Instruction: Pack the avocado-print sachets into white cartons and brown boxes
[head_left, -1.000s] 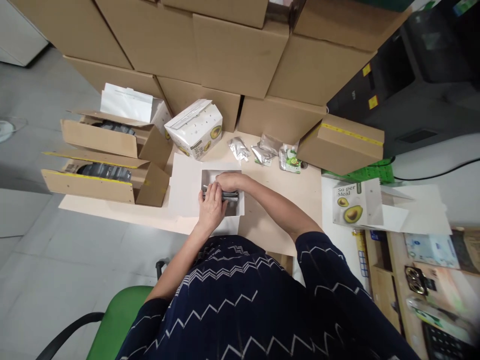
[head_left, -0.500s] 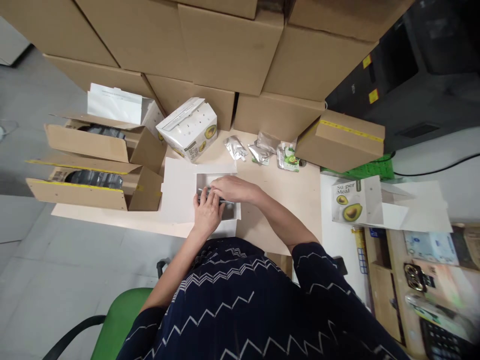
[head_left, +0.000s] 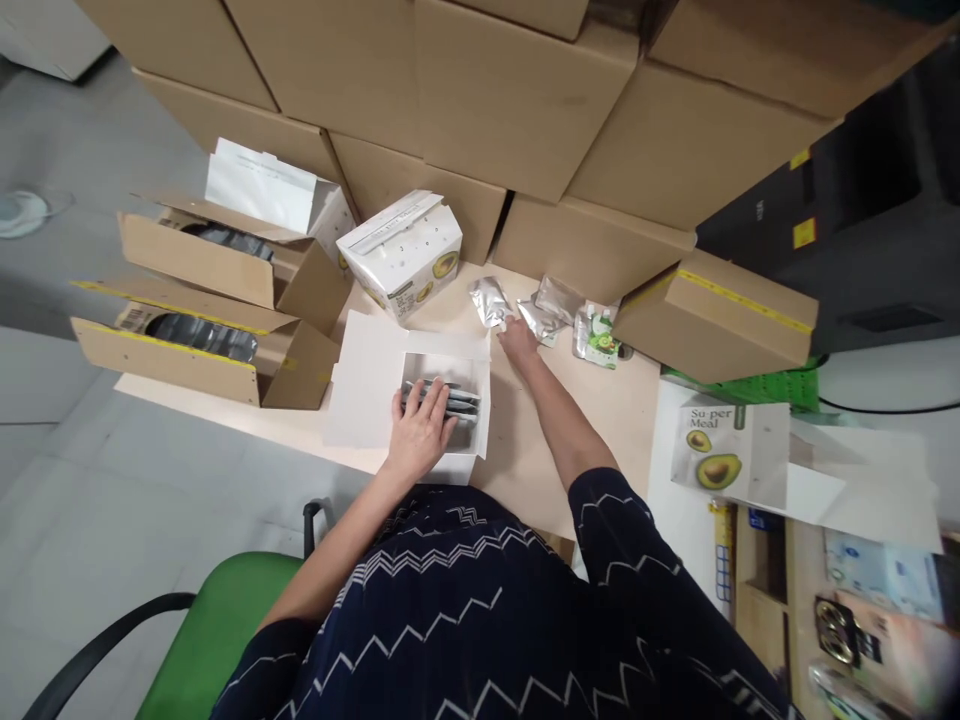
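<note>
An open white carton (head_left: 448, 362) lies in front of me with its flap spread to the left. Several flat pouches (head_left: 461, 402) stand in a row inside it. My left hand (head_left: 418, 432) rests over their left ends, fingers stretched out and holding nothing. Beyond the carton, my right hand (head_left: 519, 342) has its fingertips closed at the lower corner of a silver pouch (head_left: 489, 300), which lies on the table. To the right of it are more silver pouches (head_left: 551, 302) and a green-and-white pouch (head_left: 596, 336).
Two open brown boxes (head_left: 304, 368) with dark packs stand at the left. A closed white avocado carton (head_left: 409, 255) sits behind, before stacked brown boxes (head_left: 525, 90). At the right are a brown box (head_left: 720, 310) and an open white carton (head_left: 694, 450).
My right hand has left the open carton and reached forward and right to the silver pouch. My left hand stays over the pouches in the carton. The view has shifted slightly.
</note>
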